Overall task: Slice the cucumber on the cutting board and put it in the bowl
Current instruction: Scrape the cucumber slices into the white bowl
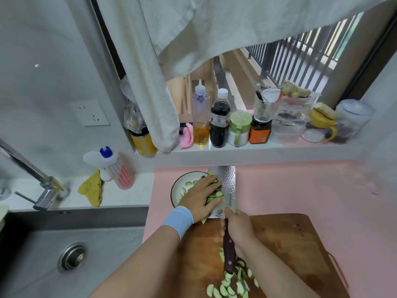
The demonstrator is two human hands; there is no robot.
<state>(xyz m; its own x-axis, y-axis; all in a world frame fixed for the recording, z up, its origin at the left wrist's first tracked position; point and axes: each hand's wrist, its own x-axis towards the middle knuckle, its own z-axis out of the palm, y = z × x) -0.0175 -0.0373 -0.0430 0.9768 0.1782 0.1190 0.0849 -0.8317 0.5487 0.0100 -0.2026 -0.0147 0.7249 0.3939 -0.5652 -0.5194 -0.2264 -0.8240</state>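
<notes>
My right hand (238,226) grips the dark handle of a broad cleaver (228,190), whose flat blade reaches over the white, dark-rimmed bowl (178,186). My left hand (202,197), with a blue wristband, lies flat over a heap of cucumber slices (214,195) against the blade, above the bowl. Some slices lie in the bowl. More cucumber slices (232,284) sit on the wooden cutting board (285,244) near the bottom edge.
A pink mat (300,186) covers the counter under board and bowl. The steel sink (64,254) and tap (40,186) are at left. Bottles and jars (219,121) line the window sill behind. A cloth hangs overhead.
</notes>
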